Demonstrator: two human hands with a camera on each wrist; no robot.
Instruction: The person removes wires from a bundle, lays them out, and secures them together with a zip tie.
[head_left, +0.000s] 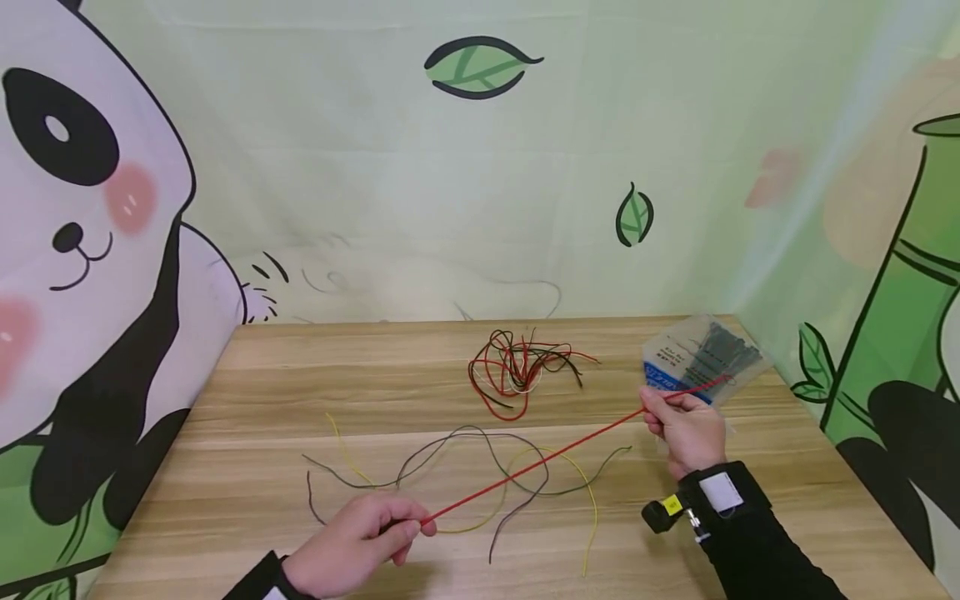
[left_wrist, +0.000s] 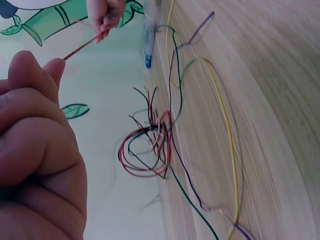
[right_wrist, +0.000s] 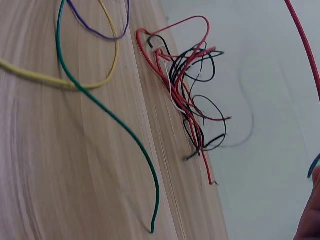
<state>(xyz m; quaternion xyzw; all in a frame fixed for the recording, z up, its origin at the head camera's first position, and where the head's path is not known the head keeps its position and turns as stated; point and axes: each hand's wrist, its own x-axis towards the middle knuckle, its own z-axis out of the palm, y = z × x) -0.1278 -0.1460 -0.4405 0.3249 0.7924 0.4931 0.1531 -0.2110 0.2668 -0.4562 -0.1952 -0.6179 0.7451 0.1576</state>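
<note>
A red wire is stretched straight and slanting between my two hands, above the table. Its lower left end is pinched by my left hand, thumb against curled fingers. My right hand pinches the wire farther up, and a short tail sticks out beyond it. Beneath the red wire lie loose thin wires: a yellow wire, a green wire and a purple wire, curving across one another. In the right wrist view only a bit of my right hand shows at the edge.
Toward the back of the wooden table sits a tangled bundle of red and black wires, with some white. A clear plastic bag with a blue label and dark contents lies behind my right hand. A printed cloth hangs behind the table.
</note>
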